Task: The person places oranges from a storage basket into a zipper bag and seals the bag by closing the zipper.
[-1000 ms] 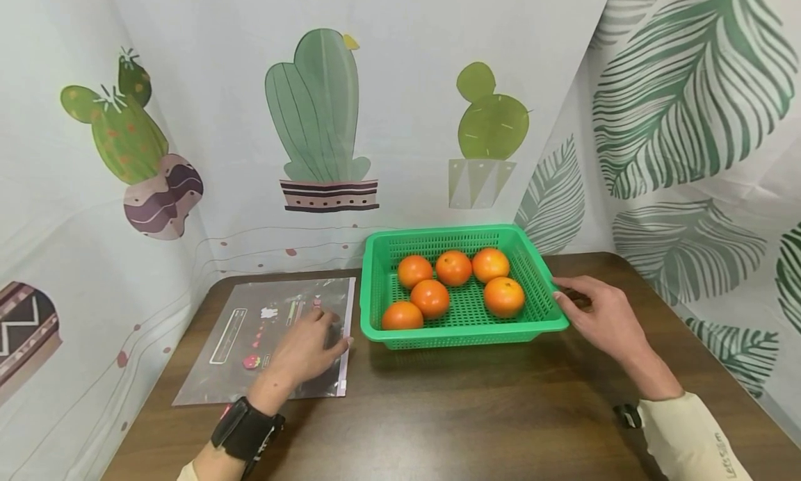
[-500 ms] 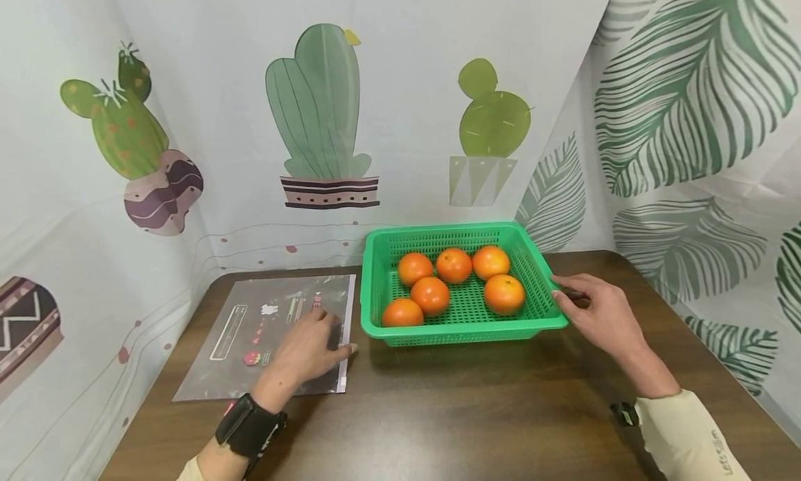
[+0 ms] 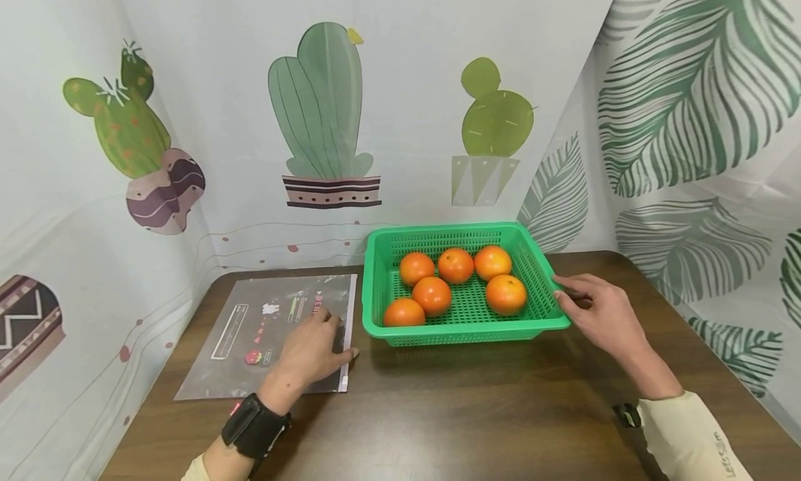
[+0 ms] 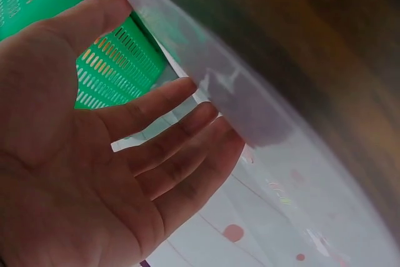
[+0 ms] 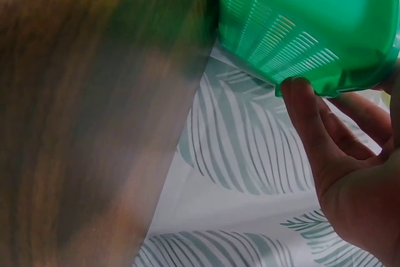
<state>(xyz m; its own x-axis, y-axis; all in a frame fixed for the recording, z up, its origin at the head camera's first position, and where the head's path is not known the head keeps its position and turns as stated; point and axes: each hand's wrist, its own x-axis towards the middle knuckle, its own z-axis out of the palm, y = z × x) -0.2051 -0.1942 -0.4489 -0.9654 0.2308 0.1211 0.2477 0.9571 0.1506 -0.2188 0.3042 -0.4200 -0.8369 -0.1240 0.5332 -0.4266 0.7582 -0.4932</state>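
Note:
A clear zip bag (image 3: 209, 377) with small printed pictures lies flat on the left of the table. My left hand (image 3: 311, 350) rests on its right part with fingers loosely extended, the thumb reaching past the slider-strip edge. In the left wrist view the fingertips (image 4: 187, 85) meet the bag's surface. Right of the bag stands a green plastic basket (image 3: 463, 333) holding several oranges (image 3: 506, 295), with bare basket floor around them. At its right side my right hand (image 3: 602, 315) touches the rim with relaxed fingers; in the right wrist view a fingertip (image 5: 295, 85) lies against the rim.
The brown wooden table (image 3: 450, 411) carries the bag and the basket near its back edge. A white curtain (image 3: 407, 119) printed with cacti and leaves hangs right behind it and along both sides. A black band (image 3: 255, 425) circles the left wrist.
The left thumb has spread slightly to the right, past the bag's edge. Right hand, basket and oranges stay in place; the view shifts a little.

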